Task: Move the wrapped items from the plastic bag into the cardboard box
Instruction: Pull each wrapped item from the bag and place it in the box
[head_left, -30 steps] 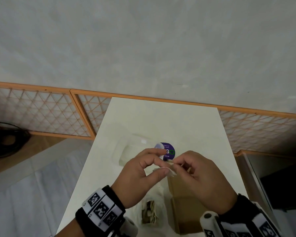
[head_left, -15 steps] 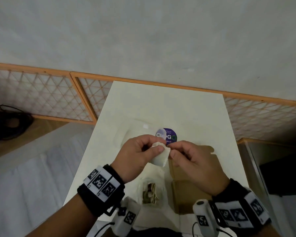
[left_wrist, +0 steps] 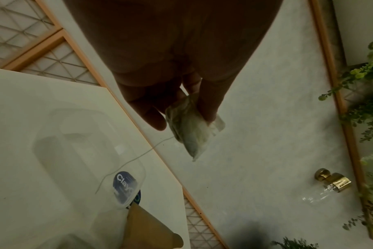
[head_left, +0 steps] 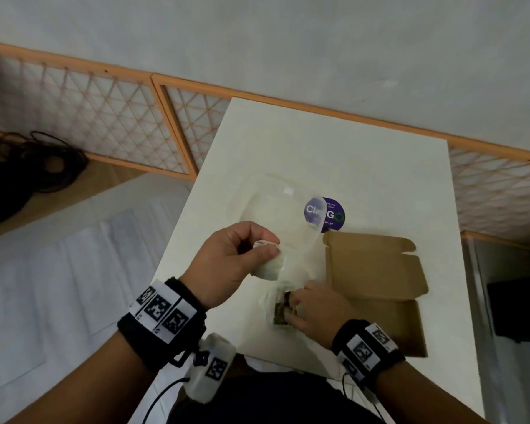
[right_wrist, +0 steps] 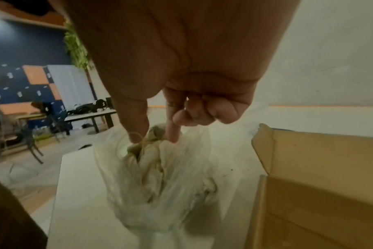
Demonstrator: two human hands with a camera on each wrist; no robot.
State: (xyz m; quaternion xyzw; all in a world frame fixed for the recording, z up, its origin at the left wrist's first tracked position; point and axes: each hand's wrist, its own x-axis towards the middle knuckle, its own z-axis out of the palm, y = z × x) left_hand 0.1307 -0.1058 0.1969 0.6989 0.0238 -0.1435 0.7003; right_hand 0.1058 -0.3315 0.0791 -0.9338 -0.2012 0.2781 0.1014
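My left hand [head_left: 268, 246] is raised above the white table [head_left: 380, 166] and pinches a small pale wrapped packet [head_left: 266, 269] between thumb and fingers. In the left wrist view the packet [left_wrist: 189, 133] hangs from the fingertips [left_wrist: 210, 114], trailing a thin thread. My right hand [head_left: 292, 298] is lower, at the mouth of the clear plastic bag [head_left: 271, 298]. There its thumb and forefinger [right_wrist: 172, 133] pinch another wrapped item [right_wrist: 154, 133] inside the bag [right_wrist: 170, 182]. The open brown cardboard box [head_left: 377, 280] lies just right of the bag, its flap raised [right_wrist: 319, 168].
A clear plastic container [head_left: 276, 206] with a round purple sticker [head_left: 328, 214] lies on the table beyond my hands. A wooden lattice barrier [head_left: 104, 114] runs behind the table. Black cables [head_left: 31, 166] lie on the floor at the left.
My right hand has let go of the packet and dropped to the bag's mouth. The left hand keeps the packet alone. The view has tilted down, showing the box.
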